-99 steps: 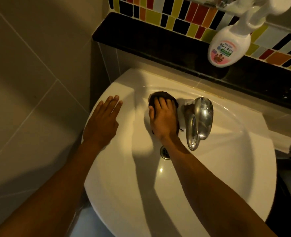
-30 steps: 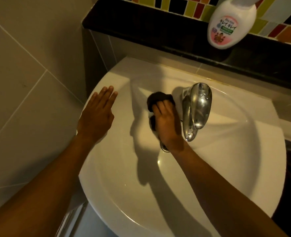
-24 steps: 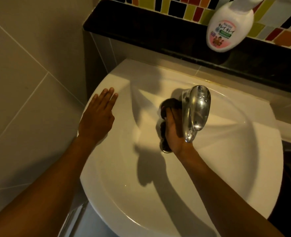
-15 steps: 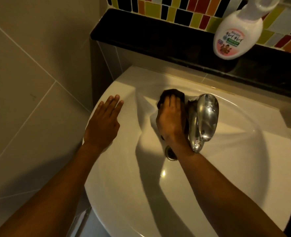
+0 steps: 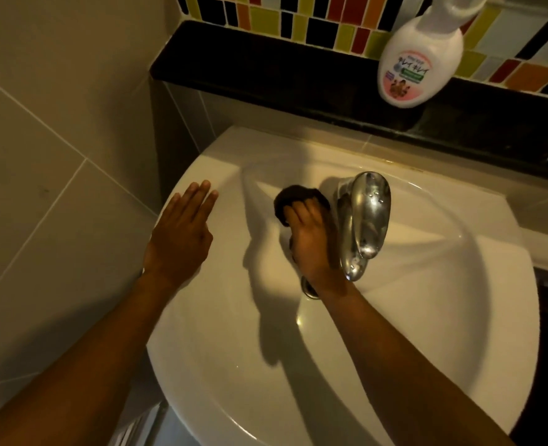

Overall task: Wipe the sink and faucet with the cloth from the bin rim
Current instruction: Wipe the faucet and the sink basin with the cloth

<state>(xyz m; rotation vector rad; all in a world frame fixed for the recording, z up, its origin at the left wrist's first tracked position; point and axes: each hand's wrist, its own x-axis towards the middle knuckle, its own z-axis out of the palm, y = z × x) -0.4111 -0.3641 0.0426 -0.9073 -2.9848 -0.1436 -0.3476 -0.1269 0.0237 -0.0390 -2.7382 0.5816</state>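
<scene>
While the right hand (image 5: 311, 243) presses a dark cloth (image 5: 293, 196) against the back slope of the sink (image 5: 234, 365), just left of the faucet (image 5: 364, 220), the left hand (image 5: 179, 233) lies flat on the rim.

R hand: palm down, fingers (image 5: 298, 212) together and pointing away from the person, laid over the cloth w/ a slight curl. Cloth bulges out past the fingertips and a bit shows under the heel of the hand. Grip is more a press than a pinch; thumb side hidden under the hand, so can't tell if the thumb hooks the cloth. R edge of hand is v. close to the faucet spout, maybe touching. Wrist sits over the drain (image 5: 308, 289), half covering it. R forearm runs in from the lower right, straight, across the basin.

L hand: spread flat, holding nothing, fingers extended and close together, pointing up and right along the sink's left rim. Palm rests on the rim edge, near the wall tile. L forearm comes in from the lower left corner.

Faucet: chrome, lever on top, spout pointing toward the person, w/ a few droplets on it. Soap bottle (image 5: 417, 62) stands on the black ledge (image 5: 266, 78) behind the sink, well apart from both hands, multicolour tiles (image 5: 298, 24) behind it.
</scene>
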